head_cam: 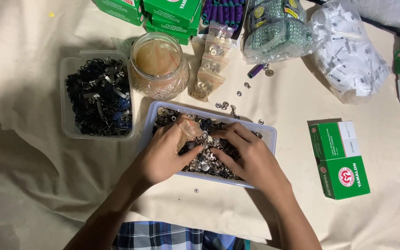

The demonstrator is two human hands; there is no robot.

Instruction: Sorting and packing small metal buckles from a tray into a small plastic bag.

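We look straight down at a cream cloth (33,162) spread over the work surface, with both of our bare hands in a shallow clear plastic tray (268,134) near the middle. The tray is full of small silver metal snap buttons (207,162), mixed with a few dark ones.

Our left hand (163,155) rests on the left part of the tray, its fingers curled and pinching a small clear plastic bag (188,129) at its mouth. Our right hand (253,155) lies on the right part, fingers bent down into the pile, its fingertips meeting the left hand's over the buttons; we cannot tell whether it grips any single button.

To the left of the tray stands a second clear tub (65,99) holding black and dark blue metal clips. Just behind the tray, a cut-glass jar (159,67) with a clear lid stands upright. Beside it, to the right, a strip of small filled bags (211,65) lies in a row, and a few loose buttons (230,107) are scattered on the cloth behind the tray.

Along the far edge lie green boxes (170,11), a bundle of purple rolls (223,11), a wrapped bundle of green patterned tape (276,30) and a clear sack of white parts (350,55). Another green and white box (341,159) lies to the right of the tray, well apart from it.
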